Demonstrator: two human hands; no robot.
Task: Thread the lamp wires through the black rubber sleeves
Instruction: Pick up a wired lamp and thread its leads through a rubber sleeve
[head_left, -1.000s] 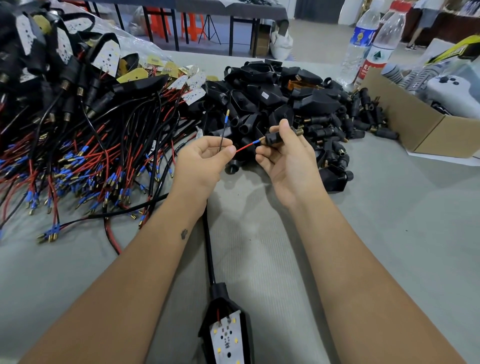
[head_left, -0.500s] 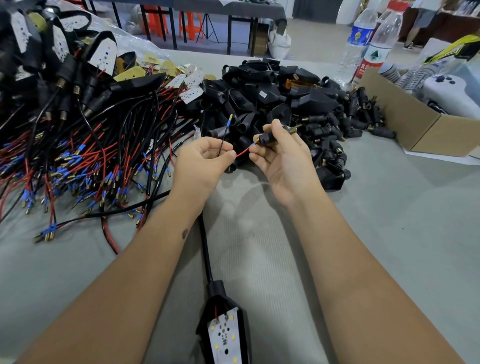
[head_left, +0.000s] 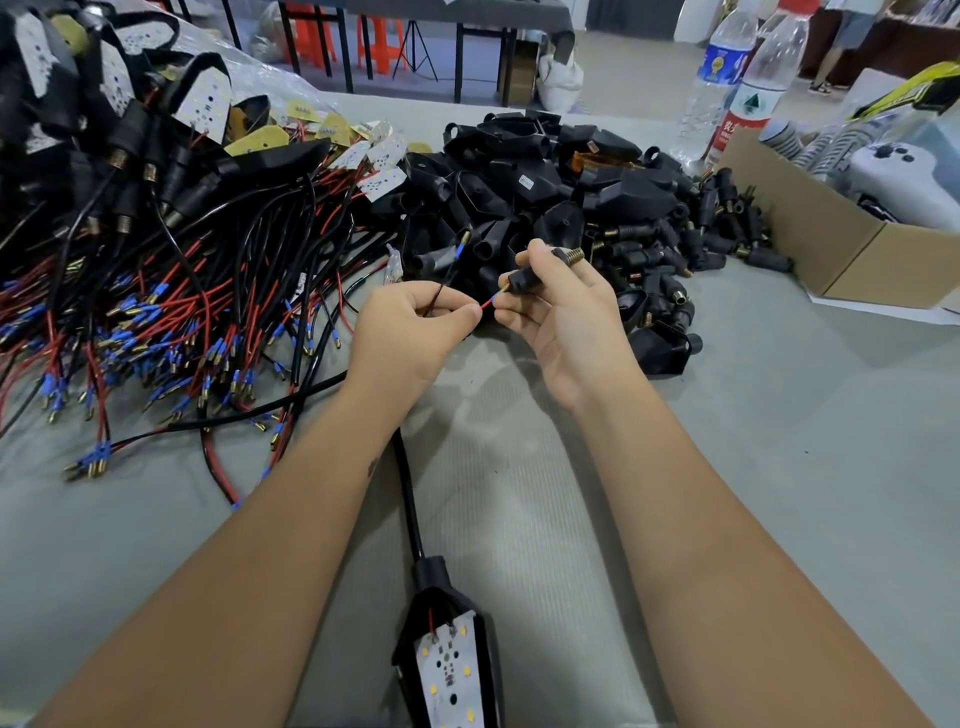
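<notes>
Just in front of the heap of black sleeves (head_left: 550, 187), the left hand (head_left: 415, 332) pinches the red wire (head_left: 485, 304) while the right hand (head_left: 561, 317) grips one rubber sleeve (head_left: 527, 278), the wire's tip at its mouth. Threading looks barely begun; next, feed steadily. Beyond the heap, chairs stand past the grey table (head_left: 779, 467).

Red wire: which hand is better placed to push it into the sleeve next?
Left. The left hand pinches the red wire just behind its tip, which points at the black rubber sleeve's opening. The right hand grips the sleeve, so it likely only steadies it.
</notes>
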